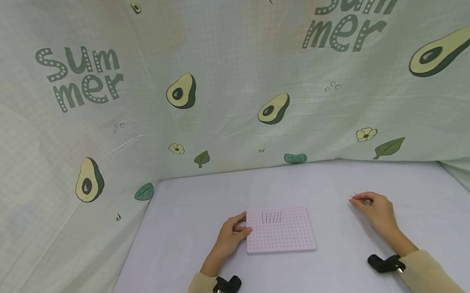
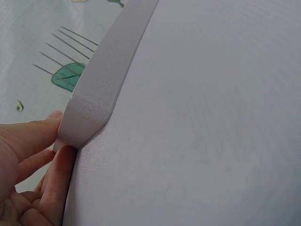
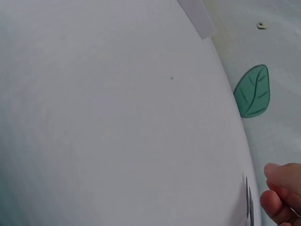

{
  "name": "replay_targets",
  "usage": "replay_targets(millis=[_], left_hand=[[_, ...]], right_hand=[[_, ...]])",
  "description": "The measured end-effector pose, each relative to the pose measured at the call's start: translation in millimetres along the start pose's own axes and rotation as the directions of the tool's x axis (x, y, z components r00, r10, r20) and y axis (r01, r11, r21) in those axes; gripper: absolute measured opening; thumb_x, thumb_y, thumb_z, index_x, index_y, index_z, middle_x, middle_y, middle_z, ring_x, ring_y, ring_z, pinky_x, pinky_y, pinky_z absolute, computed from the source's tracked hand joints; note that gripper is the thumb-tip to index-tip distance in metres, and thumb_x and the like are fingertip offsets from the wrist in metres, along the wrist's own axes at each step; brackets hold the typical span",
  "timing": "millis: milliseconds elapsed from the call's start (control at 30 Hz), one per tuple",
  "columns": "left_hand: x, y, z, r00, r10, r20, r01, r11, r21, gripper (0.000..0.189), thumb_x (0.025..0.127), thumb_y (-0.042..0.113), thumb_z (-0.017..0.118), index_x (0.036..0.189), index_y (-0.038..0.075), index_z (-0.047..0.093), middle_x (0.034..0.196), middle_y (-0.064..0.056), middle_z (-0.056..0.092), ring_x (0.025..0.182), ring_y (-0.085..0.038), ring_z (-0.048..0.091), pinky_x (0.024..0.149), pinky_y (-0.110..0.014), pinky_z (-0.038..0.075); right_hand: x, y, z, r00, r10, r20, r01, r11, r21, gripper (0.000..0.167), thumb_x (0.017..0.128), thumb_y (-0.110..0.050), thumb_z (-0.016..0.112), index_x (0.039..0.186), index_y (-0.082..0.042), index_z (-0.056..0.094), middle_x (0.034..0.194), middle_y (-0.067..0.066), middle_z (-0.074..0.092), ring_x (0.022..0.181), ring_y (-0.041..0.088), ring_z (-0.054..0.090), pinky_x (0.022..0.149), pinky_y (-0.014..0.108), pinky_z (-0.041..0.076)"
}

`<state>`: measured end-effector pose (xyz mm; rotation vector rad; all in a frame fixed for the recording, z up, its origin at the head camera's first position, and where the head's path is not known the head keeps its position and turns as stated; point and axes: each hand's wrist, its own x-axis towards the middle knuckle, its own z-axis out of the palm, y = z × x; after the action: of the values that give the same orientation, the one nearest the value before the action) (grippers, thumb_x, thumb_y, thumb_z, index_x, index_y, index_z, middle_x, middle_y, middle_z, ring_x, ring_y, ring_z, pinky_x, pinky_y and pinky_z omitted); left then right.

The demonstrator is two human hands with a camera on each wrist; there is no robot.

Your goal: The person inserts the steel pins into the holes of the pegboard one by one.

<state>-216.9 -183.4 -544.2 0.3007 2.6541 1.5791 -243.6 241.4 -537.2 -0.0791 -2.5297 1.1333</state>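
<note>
A pale pink pegboard (image 1: 280,237) with rows of small holes lies on the table. Several thin metal pins (image 1: 271,217) stand in a row near its far edge, and they also show beyond the board's side in the left wrist view. My left hand (image 1: 229,235) grips the board's left edge between thumb and fingers. Off to the right, my right hand (image 1: 375,210) is beside a few loose thin pins (image 3: 249,200). Its thumb and fingertips are bent close together, with a small gap in the right wrist view; I see no pin between them there.
A white cloth covers the table (image 1: 206,197). Behind it and along the left hangs a pale curtain (image 1: 226,61) printed with avocados and leaves. Black wrist cameras (image 1: 229,284) are strapped on both forearms.
</note>
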Motion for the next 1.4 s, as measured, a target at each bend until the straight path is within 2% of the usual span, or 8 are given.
replay_targets(millis=[167, 367, 667, 1100, 1400], left_hand=[[0.8, 0.2, 0.0, 1.0, 0.002, 0.001, -0.002, 1.0, -0.001, 0.055, 0.093, 0.016, 0.072, 0.142, 0.0, 0.052, 0.13, -0.017, 0.058, 0.098, -0.022, 0.06, 0.079, -0.025, 0.047], [1.8, 1.2, 0.0, 1.0, 0.011, 0.005, -0.011, 1.0, -0.009, 0.056, 0.093, 0.015, 0.072, 0.143, -0.001, 0.052, 0.129, -0.017, 0.058, 0.098, -0.021, 0.061, 0.079, -0.025, 0.047], [2.5, 2.5, -0.2, 1.0, 0.022, 0.006, -0.022, 1.0, 0.001, 0.055, 0.093, 0.016, 0.071, 0.143, -0.001, 0.052, 0.128, -0.017, 0.058, 0.097, -0.02, 0.06, 0.079, -0.024, 0.047], [0.3, 0.8, -0.7, 1.0, 0.004, -0.001, -0.004, 1.0, 0.006, 0.056, 0.093, 0.016, 0.072, 0.143, 0.0, 0.052, 0.129, -0.016, 0.059, 0.096, -0.018, 0.059, 0.078, -0.024, 0.046], [-1.1, 1.9, -0.8, 1.0, 0.004, 0.002, -0.004, 1.0, 0.009, 0.056, 0.094, 0.015, 0.071, 0.143, -0.002, 0.051, 0.129, -0.017, 0.059, 0.095, -0.018, 0.058, 0.078, -0.024, 0.046]], right_hand=[[0.1, 1, 0, 1.0, 0.005, 0.012, -0.005, 1.0, -0.007, 0.019, 0.089, -0.013, 0.074, 0.096, 0.006, 0.074, 0.086, 0.016, 0.071, 0.094, 0.033, 0.061, 0.077, 0.036, 0.042], [1.2, 4, 0, 1.0, -0.016, 0.006, 0.016, 0.999, -0.029, 0.018, 0.088, -0.012, 0.075, 0.093, 0.005, 0.075, 0.083, 0.013, 0.071, 0.086, 0.028, 0.059, 0.069, 0.03, 0.04], [-0.2, 7, 0, 1.0, -0.028, 0.006, 0.028, 0.999, -0.047, 0.017, 0.087, -0.011, 0.077, 0.09, 0.006, 0.075, 0.075, 0.008, 0.067, 0.072, 0.021, 0.051, 0.062, 0.029, 0.036], [-2.1, 10, 2, 0.999, -0.008, 0.034, 0.01, 0.998, -0.066, 0.017, 0.088, -0.01, 0.076, 0.091, 0.006, 0.074, 0.073, 0.005, 0.063, 0.069, 0.02, 0.049, 0.061, 0.03, 0.034], [-4.0, 11, 2, 0.999, -0.042, 0.02, 0.043, 0.997, -0.071, 0.015, 0.087, -0.009, 0.076, 0.088, 0.006, 0.073, 0.07, 0.004, 0.059, 0.067, 0.02, 0.047, 0.058, 0.029, 0.033]])
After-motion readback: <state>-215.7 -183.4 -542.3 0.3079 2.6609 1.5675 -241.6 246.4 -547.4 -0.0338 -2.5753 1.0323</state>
